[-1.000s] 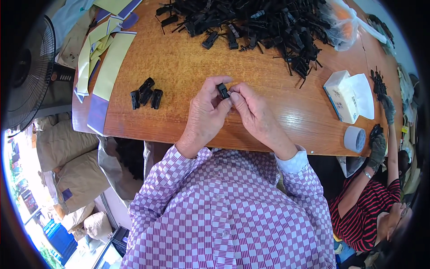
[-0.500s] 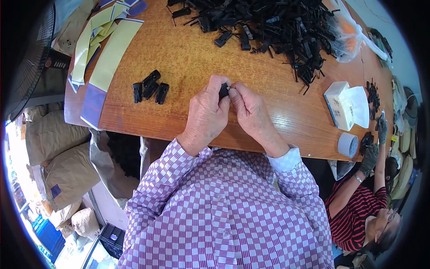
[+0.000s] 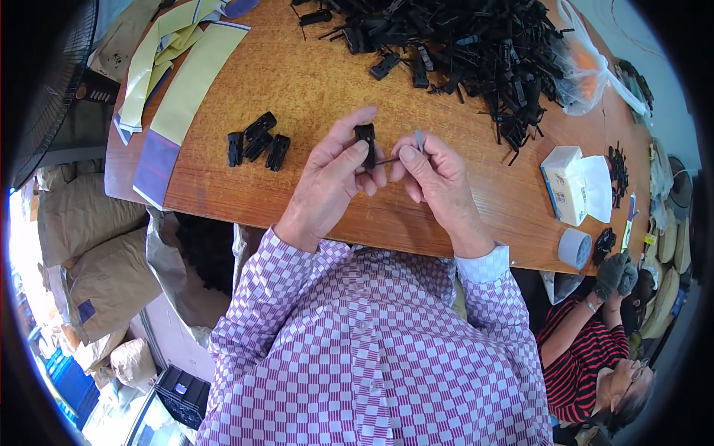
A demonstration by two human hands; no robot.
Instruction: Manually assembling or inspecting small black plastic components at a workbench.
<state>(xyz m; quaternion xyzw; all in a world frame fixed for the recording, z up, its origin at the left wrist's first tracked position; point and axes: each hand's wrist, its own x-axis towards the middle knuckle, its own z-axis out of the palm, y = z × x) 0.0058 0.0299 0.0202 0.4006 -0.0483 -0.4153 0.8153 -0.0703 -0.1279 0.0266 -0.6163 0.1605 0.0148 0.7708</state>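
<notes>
My left hand (image 3: 331, 182) pinches a small black plastic clip (image 3: 365, 139) upright between thumb and fingers above the wooden table (image 3: 312, 89). My right hand (image 3: 439, 182) holds a thin metal pin (image 3: 387, 160) whose tip touches the clip, with a small grey piece (image 3: 419, 140) sticking up between the fingers. A small group of finished black clips (image 3: 258, 140) lies on the table left of my hands. A large heap of black plastic parts (image 3: 476, 44) covers the far side of the table.
Yellow and purple sheets (image 3: 175, 89) lie at the table's left end. A tissue box (image 3: 571, 184) and a grey tape roll (image 3: 574, 247) sit to the right, near a person in a red striped shirt (image 3: 580, 357). Brown sacks (image 3: 104, 267) and a fan (image 3: 52, 82) stand left.
My hands have drawn slightly apart, and the pin now shows between them. The view has shifted, so the table sits a little lower in the picture.
</notes>
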